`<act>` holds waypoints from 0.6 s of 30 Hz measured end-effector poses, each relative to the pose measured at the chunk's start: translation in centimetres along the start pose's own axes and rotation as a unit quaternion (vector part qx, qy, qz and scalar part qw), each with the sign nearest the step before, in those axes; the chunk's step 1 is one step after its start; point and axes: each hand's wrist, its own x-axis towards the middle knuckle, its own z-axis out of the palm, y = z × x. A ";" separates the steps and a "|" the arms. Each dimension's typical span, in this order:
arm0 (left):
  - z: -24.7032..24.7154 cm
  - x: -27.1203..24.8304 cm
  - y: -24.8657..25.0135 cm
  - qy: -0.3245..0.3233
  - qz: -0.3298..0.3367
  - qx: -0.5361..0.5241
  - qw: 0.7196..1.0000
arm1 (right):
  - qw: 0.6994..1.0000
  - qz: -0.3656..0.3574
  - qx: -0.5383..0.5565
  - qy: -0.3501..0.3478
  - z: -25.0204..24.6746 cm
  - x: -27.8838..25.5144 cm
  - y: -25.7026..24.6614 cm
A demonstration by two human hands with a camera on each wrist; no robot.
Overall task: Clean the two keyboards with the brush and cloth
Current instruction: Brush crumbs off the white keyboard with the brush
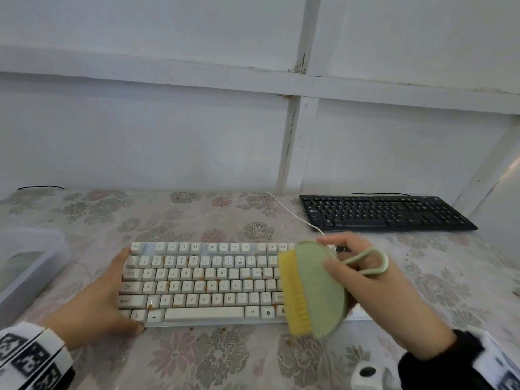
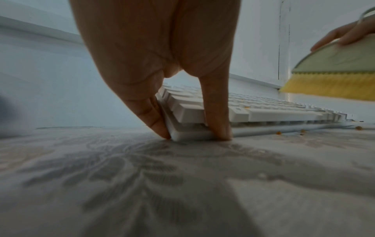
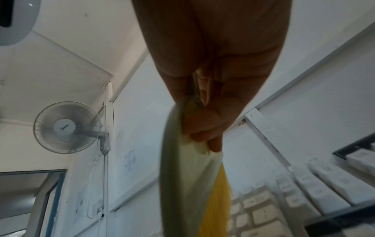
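A white keyboard (image 1: 202, 282) lies in front of me on the flowered table, with brown crumbs between its keys. My left hand (image 1: 109, 299) holds its left end, fingers (image 2: 156, 118) against the side edge and thumb against the front edge of the white keyboard (image 2: 263, 112). My right hand (image 1: 357, 271) grips a green brush (image 1: 318, 288) with yellow bristles, tilted above the keyboard's right end, its loop round my fingers. The brush (image 2: 334, 70) hangs clear of the keys. In the right wrist view the brush (image 3: 188, 184) runs down from my right hand (image 3: 205, 128). A black keyboard (image 1: 385, 212) lies at the back right.
A clear plastic box (image 1: 25, 263) stands at the table's left edge. A white cable (image 1: 292, 212) runs from the white keyboard to the back wall. Crumbs (image 2: 300, 132) lie on the cloth by the keyboard's front edge. A small white object (image 1: 365, 374) sits near my right wrist.
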 end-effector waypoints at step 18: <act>-0.2 -0.1 -0.1 -0.018 0.019 0.005 1.000 | 0.997 0.018 -0.047 -0.051 1.8 -0.2 1.0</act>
